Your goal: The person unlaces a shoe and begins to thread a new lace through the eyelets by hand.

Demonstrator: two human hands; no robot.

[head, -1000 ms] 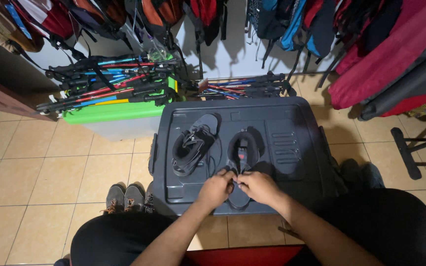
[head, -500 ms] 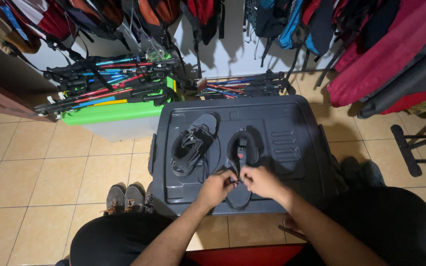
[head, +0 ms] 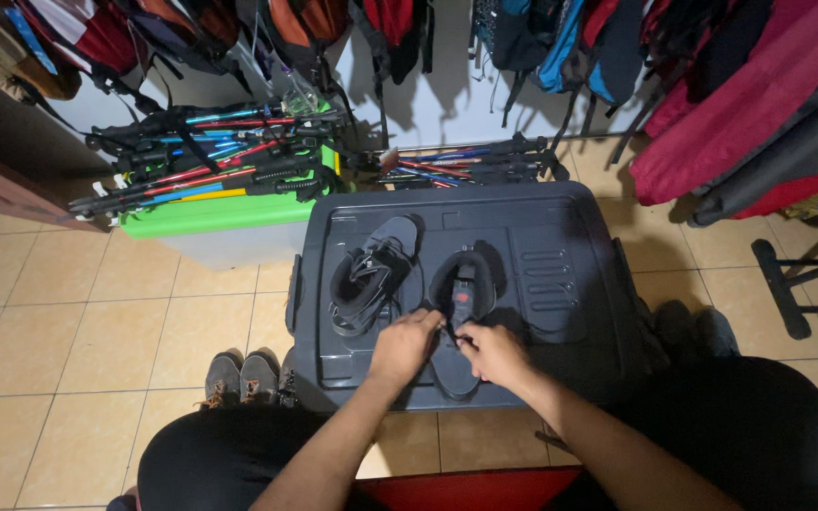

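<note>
Seated over a dark plastic storage bin lid (head: 560,274), the left hand (head: 405,346) and right hand (head: 490,352) are pinching a strap on the nearer black sandal (head: 456,317), which may be sliding if pulled unevenly.

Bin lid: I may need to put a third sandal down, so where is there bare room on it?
The dark bin lid is bare right of the right sandal, out to its edge. The left half is crowded: the left sandal, then both hands, left and right, at the right sandal's strap.
</note>
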